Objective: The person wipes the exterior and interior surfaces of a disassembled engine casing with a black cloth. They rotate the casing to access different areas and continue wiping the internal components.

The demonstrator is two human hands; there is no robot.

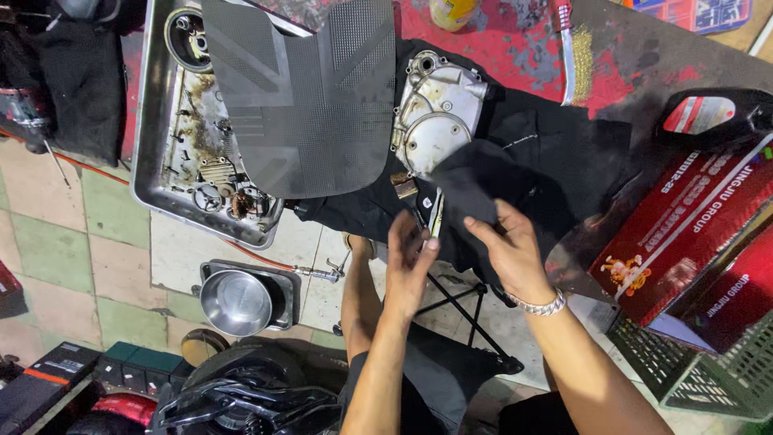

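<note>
My left hand (408,256) grips a thin flat metal part (436,216) by its lower end, just in front of the black cloth. My right hand (507,246), with a silver bracelet at the wrist, pinches a dark piece of rag (467,181) and presses it against that metal part. Behind them a silver engine cover (435,113) lies on the black cloth (555,153) spread over the worn red workbench (515,40).
A steel tray (153,121) with greasy small parts sits at the left, a black rubber mat (314,97) leaning over it. A wire brush (573,56) lies on the bench. Red boxes (684,217) and a green crate (692,370) stand right. A steel bowl (236,302) rests on the floor.
</note>
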